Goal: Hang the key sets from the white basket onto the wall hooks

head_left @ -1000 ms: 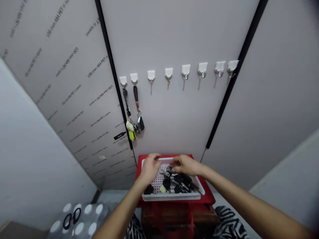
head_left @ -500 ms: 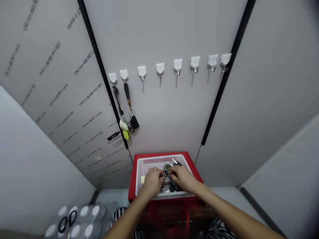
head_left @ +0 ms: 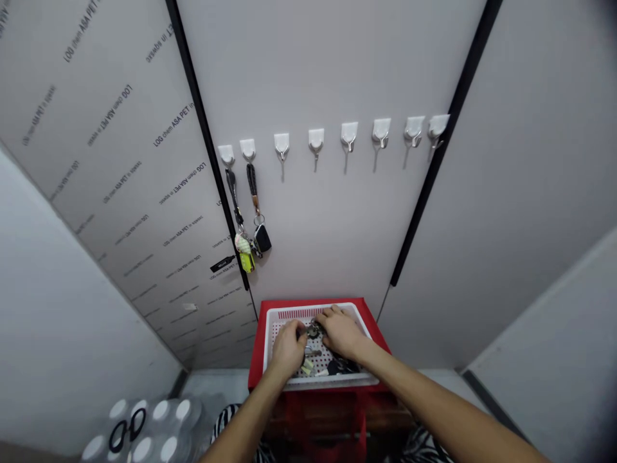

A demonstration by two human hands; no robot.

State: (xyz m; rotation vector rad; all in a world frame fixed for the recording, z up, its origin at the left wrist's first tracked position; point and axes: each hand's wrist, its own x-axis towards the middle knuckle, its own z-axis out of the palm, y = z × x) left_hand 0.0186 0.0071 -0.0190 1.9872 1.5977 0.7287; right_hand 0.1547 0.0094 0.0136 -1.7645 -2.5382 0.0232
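Observation:
Both my hands reach into a white perforated plastic basket. My left hand is on its left side, thumb and fingertips pinched together; whatever they grip is mostly hidden. My right hand is at the upper right, fingers bent and closed beside a round, dial-like metal piece, which sits between the two hands. Below, a small silvery item lies on the basket floor. Dark items and a pale yellow tag are near the front rim.
A red box or bag supports the basket. On the wall ahead runs a row of several white hooks. Two key bunches hang at its left end, one with a black fob. Clear bottles with white caps stand at lower left.
My left hand has shifted slightly left, my right hand up and left. The dial-like piece has moved left, and the silvery item and yellow tag show more openly. The view has tilted slightly.

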